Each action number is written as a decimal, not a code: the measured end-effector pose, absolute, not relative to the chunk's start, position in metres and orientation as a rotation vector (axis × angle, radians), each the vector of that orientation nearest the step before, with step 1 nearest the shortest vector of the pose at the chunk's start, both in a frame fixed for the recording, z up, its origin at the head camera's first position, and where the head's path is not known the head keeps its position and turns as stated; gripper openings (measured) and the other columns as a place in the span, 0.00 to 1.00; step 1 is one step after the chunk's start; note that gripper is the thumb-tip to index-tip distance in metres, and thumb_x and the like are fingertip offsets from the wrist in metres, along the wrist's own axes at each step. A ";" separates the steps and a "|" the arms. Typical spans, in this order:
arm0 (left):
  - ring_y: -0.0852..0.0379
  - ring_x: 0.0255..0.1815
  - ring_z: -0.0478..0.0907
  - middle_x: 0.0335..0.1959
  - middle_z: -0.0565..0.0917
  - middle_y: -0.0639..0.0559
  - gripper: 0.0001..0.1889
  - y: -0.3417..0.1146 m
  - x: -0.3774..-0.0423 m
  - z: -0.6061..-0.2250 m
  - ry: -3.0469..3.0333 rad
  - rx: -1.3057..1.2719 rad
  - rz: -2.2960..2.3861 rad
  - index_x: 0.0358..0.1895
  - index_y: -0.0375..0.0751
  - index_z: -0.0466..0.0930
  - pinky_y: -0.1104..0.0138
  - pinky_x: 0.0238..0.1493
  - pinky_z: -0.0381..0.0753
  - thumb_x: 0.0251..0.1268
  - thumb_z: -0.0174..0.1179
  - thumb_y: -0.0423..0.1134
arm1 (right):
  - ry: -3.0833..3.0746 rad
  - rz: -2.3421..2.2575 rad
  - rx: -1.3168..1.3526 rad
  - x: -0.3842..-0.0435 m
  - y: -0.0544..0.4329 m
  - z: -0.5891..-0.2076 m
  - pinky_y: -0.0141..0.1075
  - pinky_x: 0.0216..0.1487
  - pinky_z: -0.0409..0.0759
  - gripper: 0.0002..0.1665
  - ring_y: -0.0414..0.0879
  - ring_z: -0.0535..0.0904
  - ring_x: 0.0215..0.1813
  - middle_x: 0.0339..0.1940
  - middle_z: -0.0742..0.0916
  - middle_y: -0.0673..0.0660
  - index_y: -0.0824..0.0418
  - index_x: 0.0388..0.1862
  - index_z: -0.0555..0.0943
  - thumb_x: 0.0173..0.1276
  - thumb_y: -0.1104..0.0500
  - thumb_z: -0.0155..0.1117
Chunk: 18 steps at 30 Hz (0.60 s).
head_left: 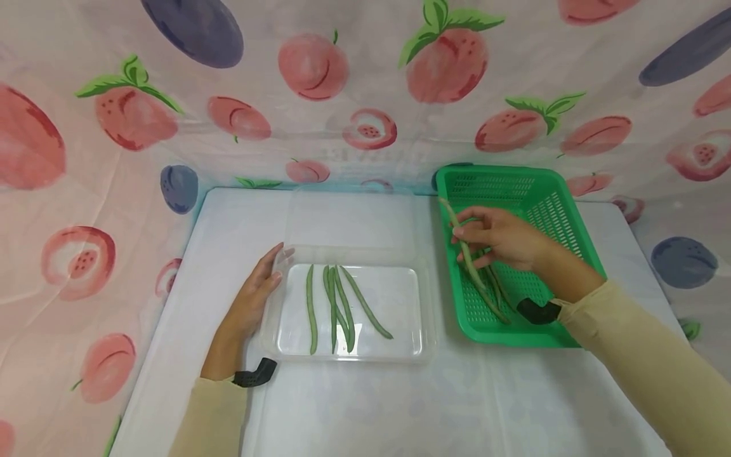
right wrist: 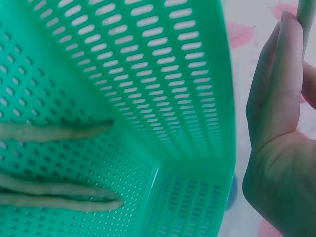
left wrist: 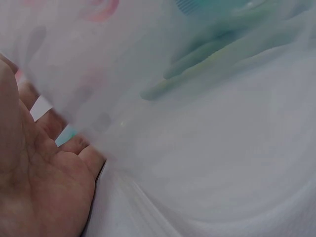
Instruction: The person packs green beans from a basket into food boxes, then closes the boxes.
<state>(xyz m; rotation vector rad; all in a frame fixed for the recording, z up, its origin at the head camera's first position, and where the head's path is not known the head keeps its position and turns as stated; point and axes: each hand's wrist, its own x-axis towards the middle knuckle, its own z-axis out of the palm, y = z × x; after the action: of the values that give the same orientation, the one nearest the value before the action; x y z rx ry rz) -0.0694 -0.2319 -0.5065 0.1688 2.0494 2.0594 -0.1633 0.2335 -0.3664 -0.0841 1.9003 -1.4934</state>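
Note:
My right hand (head_left: 502,238) pinches a long green bean (head_left: 467,257) over the left part of a green basket (head_left: 571,197). In the right wrist view, a bit of the held bean (right wrist: 307,15) shows at the fingertips. A few other beans (right wrist: 59,190) lie on the basket floor. My left hand (head_left: 254,295) rests along the left side of a clear plastic container (head_left: 425,311), fingers extended at its far left corner and thumb at the rim. Several green beans (head_left: 311,311) lie lengthwise inside. The left wrist view shows them blurred through the container wall (left wrist: 123,123).
A white-covered table (head_left: 365,412) carries both containers, the basket to the right of the clear one. Behind the clear container lies a transparent flat sheet or lid (head_left: 351,216). A fruit-print curtain (head_left: 240,165) closes off the back and sides.

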 end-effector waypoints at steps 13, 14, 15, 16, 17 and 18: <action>0.46 0.75 0.63 0.85 0.51 0.49 0.30 -0.232 -0.070 -0.506 2.048 0.184 2.056 0.83 0.57 0.48 0.64 0.57 0.81 0.84 0.44 0.43 | 1.882 -1.491 -0.142 -0.151 0.212 -0.360 0.48 0.37 0.89 0.19 0.50 0.89 0.40 0.40 0.85 0.51 0.60 0.59 0.70 0.75 0.59 0.64; 0.46 0.75 0.63 0.85 0.51 0.49 0.30 -0.233 -0.070 -0.506 2.050 0.182 2.055 0.83 0.57 0.48 0.64 0.57 0.81 0.84 0.44 0.43 | 1.883 -1.487 -0.145 -0.150 0.211 -0.359 0.49 0.37 0.89 0.20 0.50 0.89 0.40 0.41 0.84 0.52 0.60 0.59 0.70 0.75 0.60 0.65; 0.45 0.75 0.63 0.85 0.51 0.49 0.30 -0.233 -0.070 -0.507 2.051 0.180 2.053 0.83 0.57 0.48 0.63 0.56 0.82 0.84 0.44 0.43 | 1.888 -1.479 -0.151 -0.149 0.209 -0.359 0.49 0.37 0.89 0.20 0.51 0.89 0.41 0.41 0.84 0.53 0.59 0.59 0.71 0.74 0.60 0.66; 0.45 0.75 0.63 0.85 0.51 0.49 0.30 -0.233 -0.070 -0.507 2.052 0.177 2.052 0.83 0.57 0.48 0.63 0.56 0.82 0.84 0.44 0.43 | 1.890 -1.473 -0.157 -0.148 0.208 -0.359 0.49 0.38 0.89 0.21 0.51 0.89 0.41 0.42 0.83 0.53 0.59 0.60 0.71 0.73 0.60 0.66; 0.44 0.75 0.63 0.85 0.51 0.49 0.30 -0.233 -0.069 -0.507 2.055 0.174 2.049 0.83 0.58 0.48 0.63 0.56 0.82 0.84 0.44 0.44 | 1.890 -1.468 -0.166 -0.147 0.207 -0.359 0.50 0.38 0.89 0.21 0.51 0.89 0.41 0.42 0.83 0.54 0.59 0.60 0.71 0.73 0.61 0.67; 0.44 0.75 0.62 0.85 0.50 0.50 0.30 -0.233 -0.069 -0.507 2.060 0.172 2.045 0.83 0.58 0.48 0.63 0.56 0.82 0.84 0.44 0.44 | 1.886 -1.467 -0.170 -0.146 0.206 -0.359 0.50 0.38 0.89 0.22 0.52 0.89 0.42 0.43 0.83 0.54 0.60 0.60 0.71 0.72 0.61 0.68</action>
<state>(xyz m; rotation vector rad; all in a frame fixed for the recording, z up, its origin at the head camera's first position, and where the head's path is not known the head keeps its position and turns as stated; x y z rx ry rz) -0.0694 -0.2329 -0.5072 0.1724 2.0599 2.0451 -0.1459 0.2058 -0.3586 -0.1704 1.8857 -1.4666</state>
